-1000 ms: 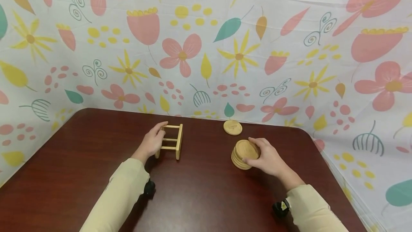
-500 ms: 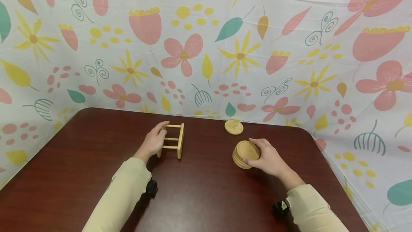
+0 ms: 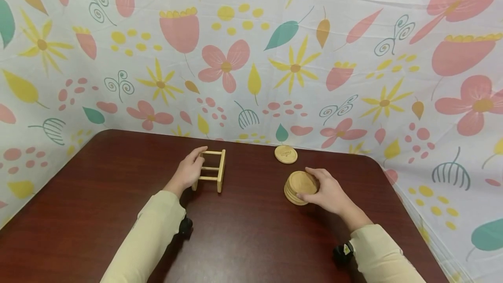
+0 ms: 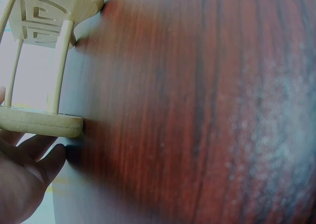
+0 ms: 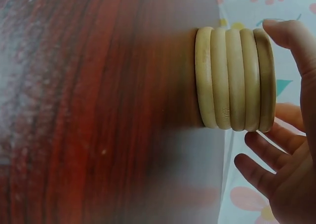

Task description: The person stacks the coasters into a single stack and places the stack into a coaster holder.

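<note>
My left hand (image 3: pixel 187 170) holds the left end panel of a small light wooden coaster rack (image 3: pixel 221 171), which stands on the table left of centre. In the left wrist view, the rack's rods (image 4: pixel 61 68) join two thick end panels, the far one with a cut-out pattern. To the right, my right hand (image 3: pixel 329 191) spans the top coaster (image 3: pixel 301 182) of a stack, thumb on its near edge and fingers on its far edge. Several round wooden coasters (image 5: pixel 236 81) lie stacked under it. Behind the stack, a single coaster (image 3: pixel 285 154) with a dark marking lies flat.
The dark red-brown wooden table (image 3: pixel 243 239) ends at a white cloth (image 3: pixel 251 47) printed with flowers and leaves. That cloth hangs right behind the table's far edge, close to the single coaster. Black wrist cameras sit under both sleeves.
</note>
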`<action>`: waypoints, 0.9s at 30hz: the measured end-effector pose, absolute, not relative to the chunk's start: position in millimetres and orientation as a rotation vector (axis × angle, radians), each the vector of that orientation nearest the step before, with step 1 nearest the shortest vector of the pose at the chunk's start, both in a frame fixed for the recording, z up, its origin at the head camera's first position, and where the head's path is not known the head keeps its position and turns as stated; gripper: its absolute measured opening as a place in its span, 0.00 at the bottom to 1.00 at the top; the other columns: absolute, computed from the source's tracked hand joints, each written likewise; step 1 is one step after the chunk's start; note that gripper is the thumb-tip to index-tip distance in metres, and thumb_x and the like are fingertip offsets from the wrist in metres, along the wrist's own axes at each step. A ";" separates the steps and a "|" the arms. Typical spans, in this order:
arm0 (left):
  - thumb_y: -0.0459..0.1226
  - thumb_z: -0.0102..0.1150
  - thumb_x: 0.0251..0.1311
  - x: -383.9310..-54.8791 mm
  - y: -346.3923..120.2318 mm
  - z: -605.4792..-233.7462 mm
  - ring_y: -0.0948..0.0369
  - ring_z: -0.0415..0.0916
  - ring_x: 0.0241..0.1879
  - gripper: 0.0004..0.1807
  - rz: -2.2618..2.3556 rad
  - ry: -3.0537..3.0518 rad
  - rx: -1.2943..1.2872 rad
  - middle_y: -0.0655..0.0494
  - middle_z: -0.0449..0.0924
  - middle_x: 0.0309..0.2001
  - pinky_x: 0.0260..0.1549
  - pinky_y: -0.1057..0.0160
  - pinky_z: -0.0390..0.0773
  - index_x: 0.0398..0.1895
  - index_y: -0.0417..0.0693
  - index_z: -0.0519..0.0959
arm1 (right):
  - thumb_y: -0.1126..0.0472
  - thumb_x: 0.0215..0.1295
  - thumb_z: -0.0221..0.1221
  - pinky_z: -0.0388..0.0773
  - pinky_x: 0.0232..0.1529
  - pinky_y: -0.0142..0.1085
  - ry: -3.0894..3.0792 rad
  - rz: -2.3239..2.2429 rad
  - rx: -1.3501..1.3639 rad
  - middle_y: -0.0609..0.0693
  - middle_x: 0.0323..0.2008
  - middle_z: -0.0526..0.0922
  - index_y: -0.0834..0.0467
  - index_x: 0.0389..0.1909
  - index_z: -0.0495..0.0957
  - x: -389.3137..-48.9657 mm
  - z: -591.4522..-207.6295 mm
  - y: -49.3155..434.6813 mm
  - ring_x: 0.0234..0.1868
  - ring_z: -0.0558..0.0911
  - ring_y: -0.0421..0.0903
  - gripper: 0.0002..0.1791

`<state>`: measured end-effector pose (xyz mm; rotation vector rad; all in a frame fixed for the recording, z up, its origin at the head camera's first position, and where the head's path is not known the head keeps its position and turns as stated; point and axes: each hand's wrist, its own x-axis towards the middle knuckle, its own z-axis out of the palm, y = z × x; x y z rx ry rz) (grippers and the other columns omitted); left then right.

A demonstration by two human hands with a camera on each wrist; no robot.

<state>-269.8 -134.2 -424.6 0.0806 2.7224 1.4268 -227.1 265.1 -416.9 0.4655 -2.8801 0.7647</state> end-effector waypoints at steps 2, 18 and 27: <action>0.45 0.28 0.68 -270.0 -134.3 -425.3 0.50 0.54 0.64 0.23 1.431 2.720 0.076 0.52 0.55 0.67 0.58 0.44 0.57 0.66 0.63 0.55 | 0.35 0.35 0.67 0.68 0.50 0.47 -2.905 0.765 0.463 0.57 0.54 0.69 0.59 0.61 0.65 -227.6 -416.8 265.1 0.53 0.70 0.52 0.51; 0.44 0.29 0.67 -270.4 -134.3 -423.2 0.50 0.56 0.62 0.23 1.444 2.706 0.083 0.52 0.55 0.67 0.57 0.46 0.58 0.66 0.64 0.55 | 0.36 0.36 0.66 0.69 0.50 0.49 -2.952 0.776 0.451 0.58 0.57 0.68 0.58 0.63 0.61 -228.3 -416.7 263.6 0.54 0.69 0.54 0.53; 0.45 0.29 0.68 -270.6 -134.7 -424.4 0.52 0.61 0.57 0.24 1.439 2.703 0.078 0.51 0.56 0.66 0.54 0.47 0.61 0.67 0.63 0.55 | 0.33 0.38 0.63 0.64 0.55 0.50 -2.930 0.819 0.407 0.56 0.58 0.66 0.57 0.64 0.59 -232.0 -414.0 257.6 0.59 0.65 0.53 0.53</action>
